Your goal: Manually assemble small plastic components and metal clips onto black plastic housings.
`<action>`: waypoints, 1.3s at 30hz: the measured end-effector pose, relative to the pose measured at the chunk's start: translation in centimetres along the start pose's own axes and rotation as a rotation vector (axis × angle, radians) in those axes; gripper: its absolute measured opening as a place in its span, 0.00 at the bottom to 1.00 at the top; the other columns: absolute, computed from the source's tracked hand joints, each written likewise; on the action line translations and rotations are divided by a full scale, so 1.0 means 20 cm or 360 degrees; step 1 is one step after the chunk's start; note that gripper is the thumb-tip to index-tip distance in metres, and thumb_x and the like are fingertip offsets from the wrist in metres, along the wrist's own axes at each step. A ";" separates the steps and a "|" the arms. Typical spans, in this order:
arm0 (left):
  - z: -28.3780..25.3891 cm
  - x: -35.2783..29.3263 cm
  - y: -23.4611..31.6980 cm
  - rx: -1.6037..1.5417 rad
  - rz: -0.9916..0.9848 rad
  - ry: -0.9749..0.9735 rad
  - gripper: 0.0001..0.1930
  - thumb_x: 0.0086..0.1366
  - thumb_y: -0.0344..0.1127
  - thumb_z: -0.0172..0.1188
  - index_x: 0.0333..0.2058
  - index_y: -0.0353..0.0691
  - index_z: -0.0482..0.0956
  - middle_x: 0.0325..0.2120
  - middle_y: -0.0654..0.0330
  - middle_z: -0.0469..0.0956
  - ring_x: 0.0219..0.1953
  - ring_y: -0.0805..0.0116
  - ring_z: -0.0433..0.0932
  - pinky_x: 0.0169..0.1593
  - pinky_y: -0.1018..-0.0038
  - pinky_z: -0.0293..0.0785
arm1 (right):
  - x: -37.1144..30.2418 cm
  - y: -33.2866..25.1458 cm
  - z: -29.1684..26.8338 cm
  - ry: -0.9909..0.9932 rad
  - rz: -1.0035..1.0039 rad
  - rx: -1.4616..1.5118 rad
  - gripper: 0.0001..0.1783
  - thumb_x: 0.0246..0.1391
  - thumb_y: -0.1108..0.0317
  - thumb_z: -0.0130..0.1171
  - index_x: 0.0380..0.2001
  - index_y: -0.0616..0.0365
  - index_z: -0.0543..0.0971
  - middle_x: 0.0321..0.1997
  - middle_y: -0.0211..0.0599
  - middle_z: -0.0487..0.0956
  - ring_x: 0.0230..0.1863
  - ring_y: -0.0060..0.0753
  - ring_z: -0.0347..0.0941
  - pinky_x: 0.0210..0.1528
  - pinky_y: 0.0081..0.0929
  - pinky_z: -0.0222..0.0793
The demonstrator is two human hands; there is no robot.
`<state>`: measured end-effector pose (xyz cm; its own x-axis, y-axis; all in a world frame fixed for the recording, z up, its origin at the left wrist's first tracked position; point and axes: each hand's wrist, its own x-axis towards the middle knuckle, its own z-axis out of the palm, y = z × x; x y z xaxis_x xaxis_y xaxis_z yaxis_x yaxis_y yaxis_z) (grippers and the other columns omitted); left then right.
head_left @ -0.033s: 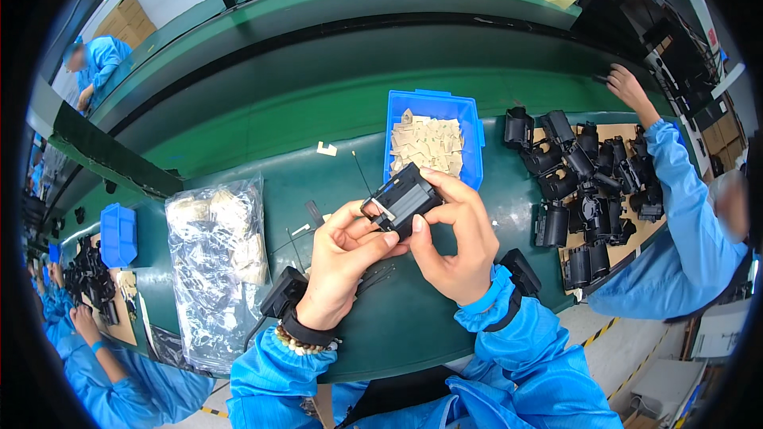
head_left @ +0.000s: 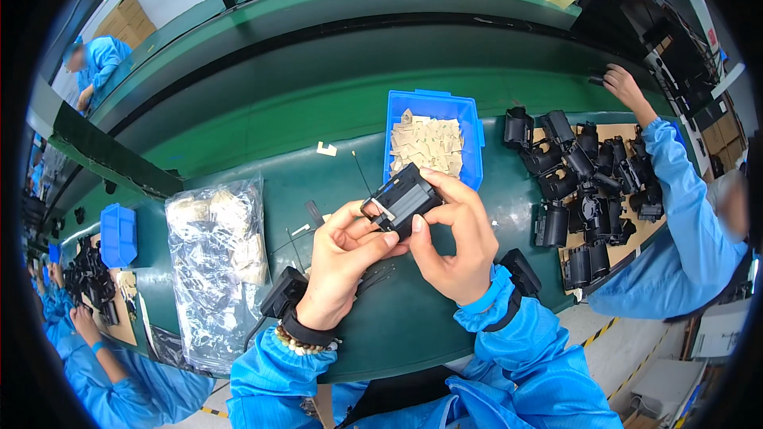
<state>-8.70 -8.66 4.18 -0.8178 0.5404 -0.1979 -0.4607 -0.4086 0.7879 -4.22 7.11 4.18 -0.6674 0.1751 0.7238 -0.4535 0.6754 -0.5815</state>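
Note:
Between both hands, over the middle of the green table, is a black plastic housing (head_left: pixel 409 202) with a rectangular open face and a pale strip along one side. My left hand (head_left: pixel 346 250) is closed on its left lower side, thumb at the bottom edge. At its right side my right hand (head_left: pixel 461 246) grips it, index finger along the upper corner and thumb near the lower corner. A thin black antenna wire (head_left: pixel 362 173) with a light tip rises beside the housing. More thin dark wires (head_left: pixel 377 276) lie on the table, partly hidden behind my left hand.
Beyond the housing stands a blue bin (head_left: pixel 435 98) of beige pieces. A clear plastic bag (head_left: pixel 214 270) lies left. At right, many black housings (head_left: pixel 584 191) cover a board beside a co-worker's sleeve (head_left: pixel 675 167). Another blue bin (head_left: pixel 118 236) and more co-workers are far left.
The co-worker's raised hand at the upper right has shifted slightly left, with a small dark piece in its fingers. My own hands and the housing look unmoved.

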 end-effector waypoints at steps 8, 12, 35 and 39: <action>0.01 0.00 -0.01 -0.0003 -0.0012 0.0004 0.14 0.61 0.18 0.57 0.45 0.34 0.71 0.43 0.51 0.79 0.44 0.66 0.80 0.49 0.68 0.81 | -0.01 0.00 0.02 0.0026 -0.0040 -0.0081 0.08 0.47 0.79 0.61 0.28 0.65 0.71 0.53 0.58 0.74 0.47 0.55 0.78 0.43 0.36 0.77; 0.00 0.01 -0.01 0.0026 -0.0014 0.0024 0.14 0.62 0.18 0.57 0.46 0.34 0.70 0.42 0.51 0.79 0.43 0.65 0.81 0.49 0.69 0.81 | -0.03 0.02 0.04 -0.0016 -0.0027 -0.0056 0.10 0.50 0.79 0.60 0.32 0.66 0.68 0.53 0.60 0.74 0.47 0.55 0.78 0.45 0.37 0.76; -0.05 0.02 0.00 0.0054 -0.0057 0.0029 0.15 0.63 0.22 0.57 0.49 0.33 0.69 0.42 0.48 0.80 0.41 0.60 0.83 0.48 0.69 0.82 | -0.01 0.03 0.02 -0.0179 0.0301 0.0336 0.30 0.53 0.73 0.63 0.58 0.65 0.66 0.61 0.50 0.71 0.57 0.46 0.71 0.57 0.32 0.69; -0.05 0.04 0.02 0.0018 -0.0099 -0.0024 0.17 0.64 0.23 0.58 0.51 0.33 0.69 0.42 0.48 0.80 0.40 0.62 0.83 0.47 0.70 0.82 | -0.02 0.08 0.00 -0.0214 0.0429 0.0461 0.30 0.54 0.72 0.62 0.59 0.62 0.66 0.61 0.49 0.71 0.55 0.44 0.72 0.54 0.32 0.71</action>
<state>-9.89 -9.23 3.81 -0.7825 0.5755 -0.2377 -0.5062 -0.3656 0.7811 -4.66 8.17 2.87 -0.8476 0.2100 0.4874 -0.3863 0.3856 -0.8379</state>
